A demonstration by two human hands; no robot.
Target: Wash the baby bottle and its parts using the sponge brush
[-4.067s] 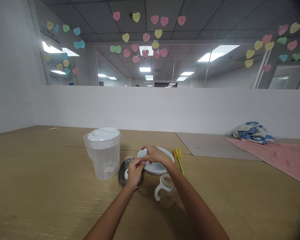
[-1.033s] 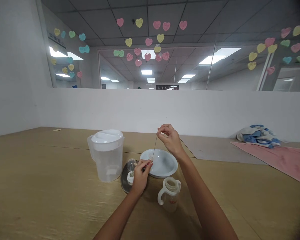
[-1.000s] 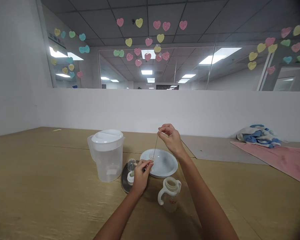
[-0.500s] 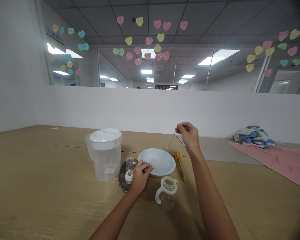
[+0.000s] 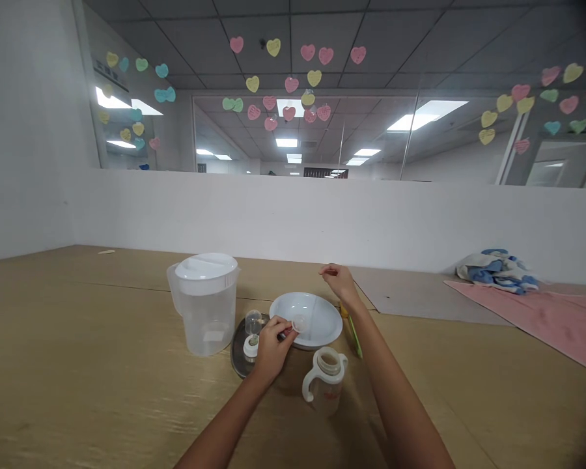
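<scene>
Over the near left edge of the white bowl, my left hand pinches a small clear round piece. My right hand is raised above the bowl's far right side, fingers closed on a thin wire-like tool, most of which is too faint to make out. A bottle with white handles stands open in front of the bowl. Left of my left hand, a dark metal tray holds a white ring cap and a clear dome cover.
A lidded clear pitcher stands left of the tray. Partly behind my right forearm lies a green-handled brush with a yellow head. A crumpled blue and white cloth and a pink cloth lie at the right.
My right hand has moved left and down, closer above the bowl, and its thin tool shows less clearly. My left hand has stayed nearly in place with the clear piece.
</scene>
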